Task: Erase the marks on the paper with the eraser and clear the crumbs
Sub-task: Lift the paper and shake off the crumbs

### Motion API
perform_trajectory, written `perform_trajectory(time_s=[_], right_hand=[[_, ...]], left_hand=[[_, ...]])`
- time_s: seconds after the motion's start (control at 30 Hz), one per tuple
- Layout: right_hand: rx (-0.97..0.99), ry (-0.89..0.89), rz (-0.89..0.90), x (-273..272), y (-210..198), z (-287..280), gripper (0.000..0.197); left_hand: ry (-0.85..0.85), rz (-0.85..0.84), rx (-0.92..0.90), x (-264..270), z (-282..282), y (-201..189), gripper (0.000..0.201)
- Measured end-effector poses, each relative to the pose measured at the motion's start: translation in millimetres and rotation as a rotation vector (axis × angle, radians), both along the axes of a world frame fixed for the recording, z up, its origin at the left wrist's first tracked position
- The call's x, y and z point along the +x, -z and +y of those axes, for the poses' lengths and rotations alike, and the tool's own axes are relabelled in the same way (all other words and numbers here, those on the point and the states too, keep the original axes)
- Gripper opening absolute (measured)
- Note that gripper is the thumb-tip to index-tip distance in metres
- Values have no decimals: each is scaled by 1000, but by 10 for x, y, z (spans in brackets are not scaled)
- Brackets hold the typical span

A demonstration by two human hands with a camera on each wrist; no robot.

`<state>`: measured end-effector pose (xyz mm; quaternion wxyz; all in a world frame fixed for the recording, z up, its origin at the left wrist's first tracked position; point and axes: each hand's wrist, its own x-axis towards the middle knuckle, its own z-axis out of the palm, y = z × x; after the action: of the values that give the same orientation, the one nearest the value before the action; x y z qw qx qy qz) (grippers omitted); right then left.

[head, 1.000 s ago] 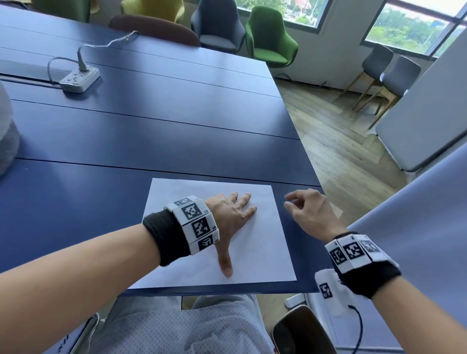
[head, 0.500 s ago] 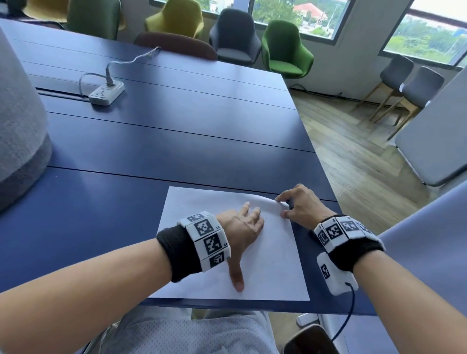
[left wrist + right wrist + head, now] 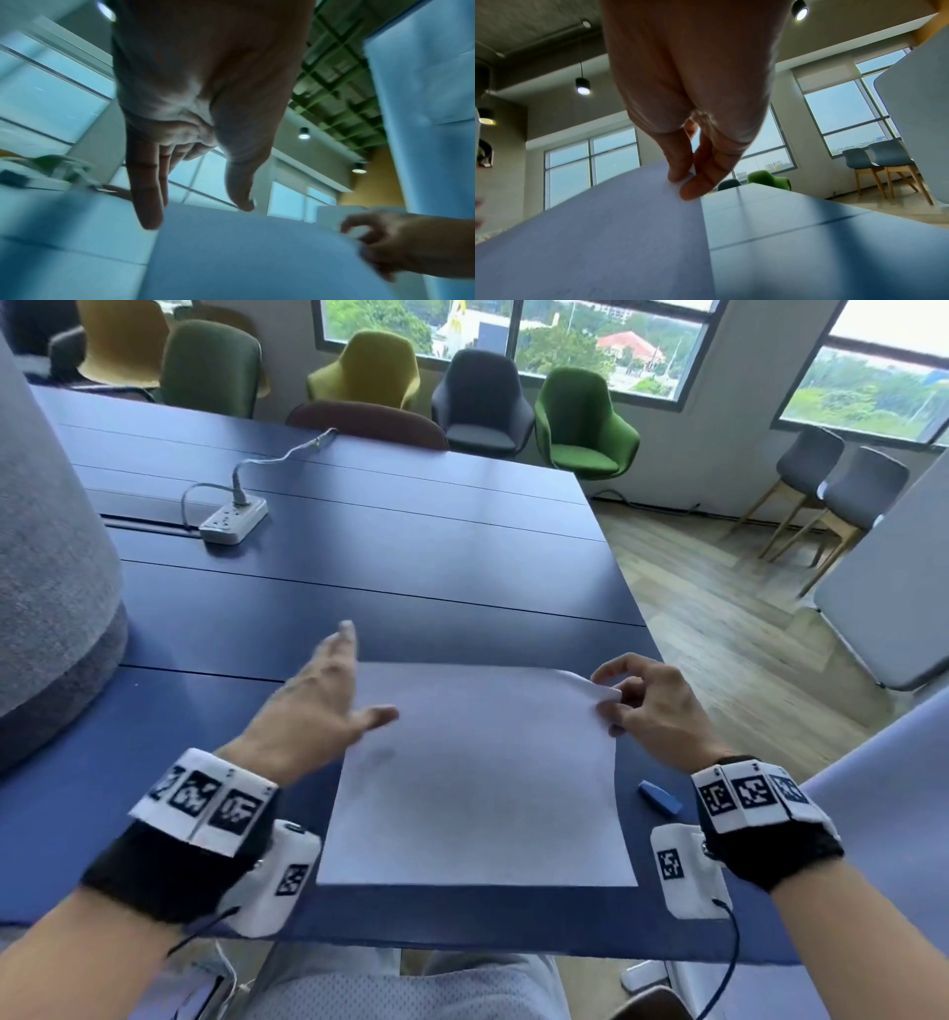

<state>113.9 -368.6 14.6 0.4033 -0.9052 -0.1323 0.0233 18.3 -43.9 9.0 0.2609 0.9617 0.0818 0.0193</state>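
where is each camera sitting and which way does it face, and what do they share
Head: worn on the head, facing forward and down at the blue table; shows both forearms, left hand, right hand, lap.
Left wrist: under the left wrist, facing along the straight fingers toward windows; right hand at its edge.
Right wrist: under the right wrist, facing along fingers pinching the paper.
Shared: all show the paper; only head shows the eraser.

The left hand [image 3: 205,97] hangs over the blue worktop [image 3: 64,253] with straight fingers [image 3: 148,194] at the paper's [image 3: 244,263] left edge. At lower right the right hand [image 3: 401,243] pinches the sheet's raised far corner. The picture is blurred.
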Motion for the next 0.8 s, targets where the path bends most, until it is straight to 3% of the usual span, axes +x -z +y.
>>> perform_trajectory(time_s=[0.07, 0.13, 0.17, 0.23, 0.4, 0.63, 0.8], right_hand=[[78, -13, 3, -28, -83, 26, 28], [163, -32, 7, -72, -181, 100, 28], [190, -46, -4, -96, -236, 146, 28], [215, -71, -36, -144, -336, 211, 28], [319, -69, -125, -251, -568, 359, 39], [333, -11, -433, -382, -899, 631, 45], [217, -30, -440, -445, -699, 804, 44]], left_hand=[[-140, 80, -152, -18, 199, 22, 88], [-191, 58, -306, -37, 291, 38, 31], [-194, 10, -349, -56, 326, 14, 16], [-214, -67, -373, -58, 438, 14, 33], [-230, -245, -505, -194, 690, -165, 32], [-136, -664, -429, -454, 840, -621, 44], [-90, -583, -198, -515, 835, -419, 36]])
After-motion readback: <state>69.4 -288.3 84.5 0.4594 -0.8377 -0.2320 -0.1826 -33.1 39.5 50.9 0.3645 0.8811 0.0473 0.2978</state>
